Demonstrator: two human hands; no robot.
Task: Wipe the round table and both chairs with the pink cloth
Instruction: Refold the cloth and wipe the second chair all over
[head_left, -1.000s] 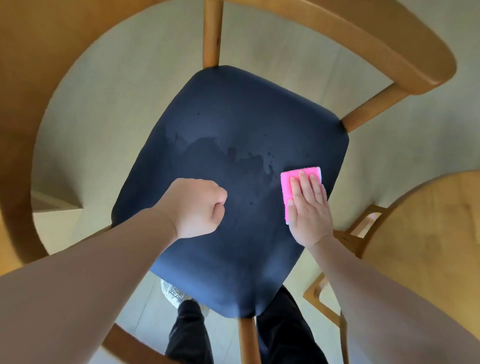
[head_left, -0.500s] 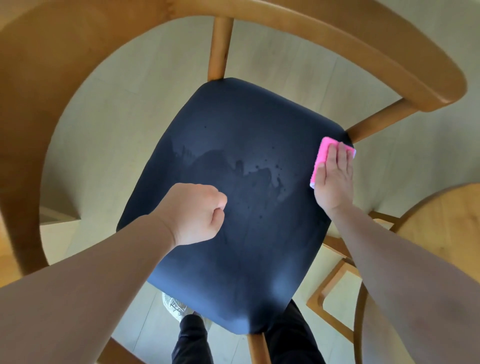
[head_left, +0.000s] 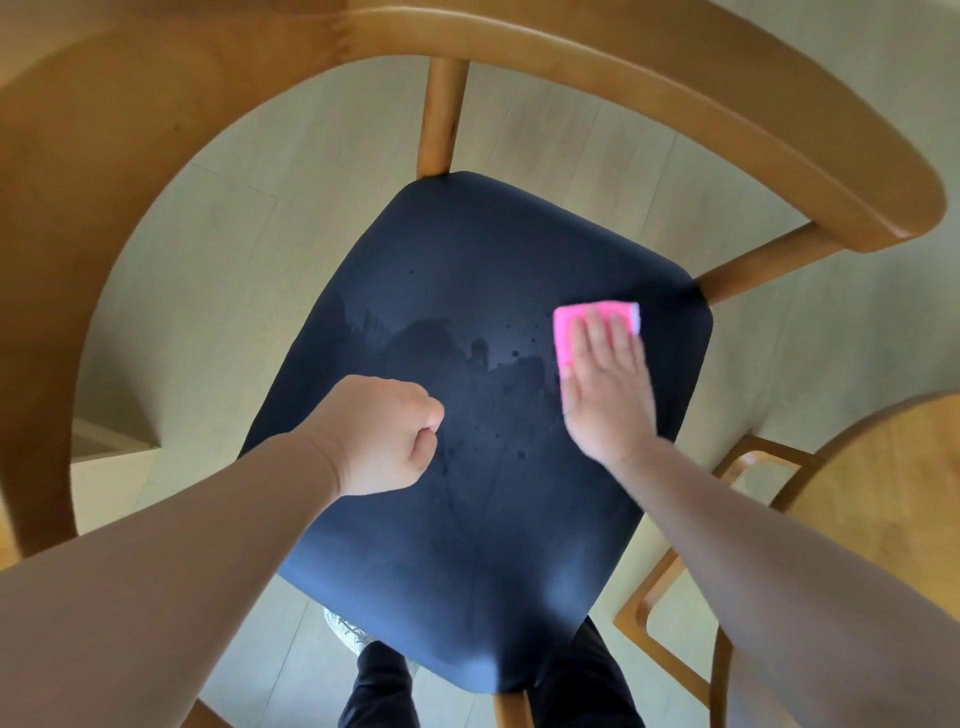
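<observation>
Cloth (head_left: 563, 332) pressed flat under open right hand (head_left: 608, 389) on dark chair seat (head_left: 467, 545); probably soft, light, easily bunched, best held beneath palm. Left hand (head_left: 382, 436) fisted, empty.

Folded pink cloth (head_left: 563, 332), small rectangle, lying flat on right rear part of dark navy chair seat (head_left: 467, 545), partly covered from the near side; damp patch and dark droplets across seat middle; curved wooden backrest (head_left: 675, 88) arching behind; round table (head_left: 893, 499) edge at right
</observation>
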